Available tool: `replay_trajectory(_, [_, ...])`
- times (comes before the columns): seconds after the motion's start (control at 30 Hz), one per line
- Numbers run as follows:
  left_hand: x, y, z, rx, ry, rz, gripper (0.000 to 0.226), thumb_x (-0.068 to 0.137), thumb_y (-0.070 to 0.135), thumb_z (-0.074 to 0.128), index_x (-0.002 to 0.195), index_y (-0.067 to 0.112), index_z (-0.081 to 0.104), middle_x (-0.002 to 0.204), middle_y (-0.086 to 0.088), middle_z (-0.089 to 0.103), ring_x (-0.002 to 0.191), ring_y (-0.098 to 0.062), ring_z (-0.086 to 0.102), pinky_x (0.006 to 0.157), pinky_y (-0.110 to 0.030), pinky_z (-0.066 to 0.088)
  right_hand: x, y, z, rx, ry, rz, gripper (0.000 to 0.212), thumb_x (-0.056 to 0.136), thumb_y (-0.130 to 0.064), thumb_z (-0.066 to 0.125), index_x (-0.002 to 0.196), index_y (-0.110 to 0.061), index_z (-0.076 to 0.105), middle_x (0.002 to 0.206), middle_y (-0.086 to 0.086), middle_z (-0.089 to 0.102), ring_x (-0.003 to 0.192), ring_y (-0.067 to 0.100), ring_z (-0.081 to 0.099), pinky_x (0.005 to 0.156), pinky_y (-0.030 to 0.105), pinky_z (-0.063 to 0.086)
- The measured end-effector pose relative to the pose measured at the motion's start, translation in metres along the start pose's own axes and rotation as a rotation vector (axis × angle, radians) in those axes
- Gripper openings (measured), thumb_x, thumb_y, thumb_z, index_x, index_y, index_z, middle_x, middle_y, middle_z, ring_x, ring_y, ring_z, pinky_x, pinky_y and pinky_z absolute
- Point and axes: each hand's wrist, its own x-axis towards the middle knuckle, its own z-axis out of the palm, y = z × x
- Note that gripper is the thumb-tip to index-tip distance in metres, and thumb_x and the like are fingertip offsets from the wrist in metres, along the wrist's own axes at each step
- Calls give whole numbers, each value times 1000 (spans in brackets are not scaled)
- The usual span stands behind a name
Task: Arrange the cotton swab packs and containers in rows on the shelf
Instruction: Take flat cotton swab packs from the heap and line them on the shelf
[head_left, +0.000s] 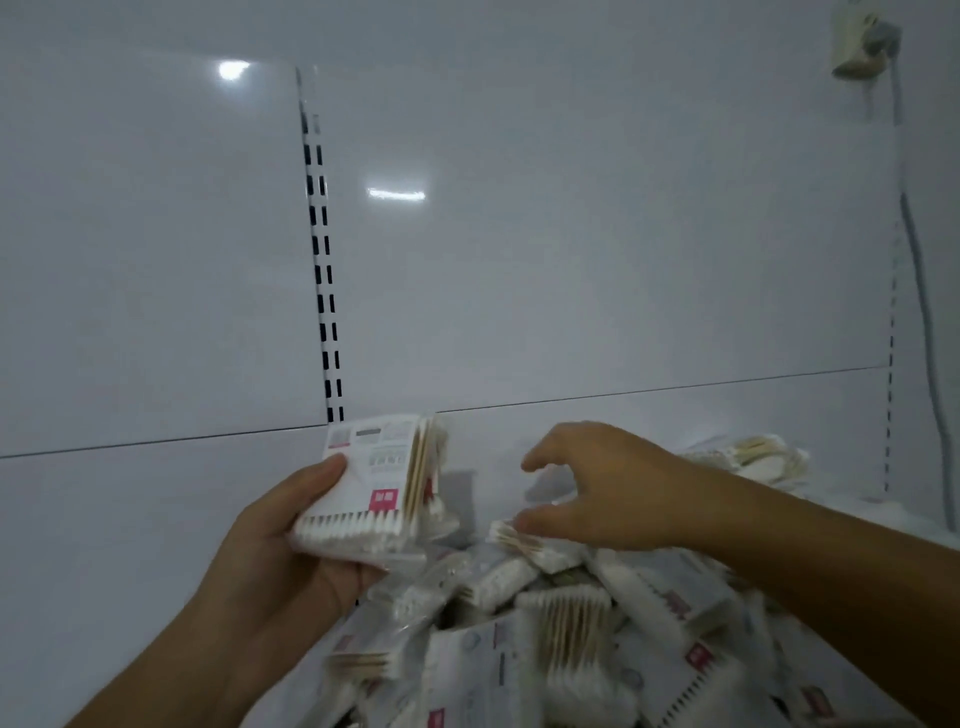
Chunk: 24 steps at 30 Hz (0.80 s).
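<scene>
My left hand (291, 540) grips a small stack of cotton swab packs (379, 483), held upright with the white tips down and a pink label facing me. A loose heap of swab packs (545, 639) fills the lower middle and right of the view. My right hand (592, 488) hovers over the top of that heap with fingers and thumb spread in a loose curl, its thumb close to a pack (530, 543) at the heap's top. Whether it touches that pack is unclear. A few more packs (753, 457) lie behind my right wrist.
The white back panel of the shelf (571, 234) fills the upper view, with a slotted upright (322, 270) left of centre and another (891, 364) at the right. A cable (919, 270) hangs down the right side from a socket (862, 41). The white shelf surface (130, 519) extends left.
</scene>
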Motion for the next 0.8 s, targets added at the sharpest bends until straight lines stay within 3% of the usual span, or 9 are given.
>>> replay_trajectory(0.07, [-7,-6,3,-14,50,23,71,34,24,96,98,1,75,105,-22,70,88,-35,71,71,-49,59,-2,9,5,-15,-202,17,69,73,-66,65,131,-29,53,128,-11,53,106,5,48,86,22,39])
replay_trajectory(0.13, [-15,-12,2,-5,120,49,55,48,23,88,96,1,76,106,-22,70,89,-35,71,75,-52,58,0,9,11,64,-248,2,55,73,-56,71,120,-27,62,114,-11,59,96,5,54,81,23,45])
replay_trajectory(0.2, [-27,-16,2,31,192,70,41,63,25,71,95,0,76,105,-24,70,87,-36,71,78,-56,55,6,8,15,132,-196,-36,33,77,-40,72,104,-21,70,101,-8,66,88,8,60,78,27,53])
replay_trajectory(0.3, [-49,-22,-3,60,291,106,39,67,25,64,93,-1,76,96,-24,71,76,-33,72,76,-58,53,17,8,18,213,-80,-68,12,81,-28,64,82,-20,74,82,-6,71,75,11,65,67,28,53])
replay_trajectory(0.4, [-70,-22,-5,75,376,140,32,71,24,62,87,2,77,92,-22,72,70,-31,72,61,-46,60,22,2,14,302,65,-77,19,84,-32,59,76,-23,73,75,-7,70,71,11,64,68,32,52])
replay_trajectory(0.5, [-90,-25,-6,128,466,191,33,71,23,63,92,1,76,98,-24,71,77,-31,72,60,-38,60,16,-16,7,527,268,-141,18,82,-33,59,80,-25,75,76,-11,71,72,4,63,71,29,51])
replay_trajectory(0.63, [-116,-27,-10,206,596,276,54,66,28,70,109,-3,68,104,-26,70,87,-33,71,74,-41,60,-15,-87,4,725,406,-443,15,81,-29,63,82,-43,69,85,-30,68,80,-7,63,71,8,47])
replay_trajectory(0.7, [-127,-23,-13,231,629,337,55,66,36,72,110,4,70,107,-21,71,95,-31,70,77,-43,60,-30,-135,7,657,436,-641,16,78,-32,63,89,-34,73,89,-22,70,82,-3,64,71,13,50])
replay_trajectory(0.8, [-157,-5,-22,200,638,439,43,72,47,62,106,23,74,110,-12,72,100,-28,70,69,-37,58,-41,-207,25,388,450,-896,29,76,-34,68,100,-20,74,103,-8,69,94,10,62,80,29,50])
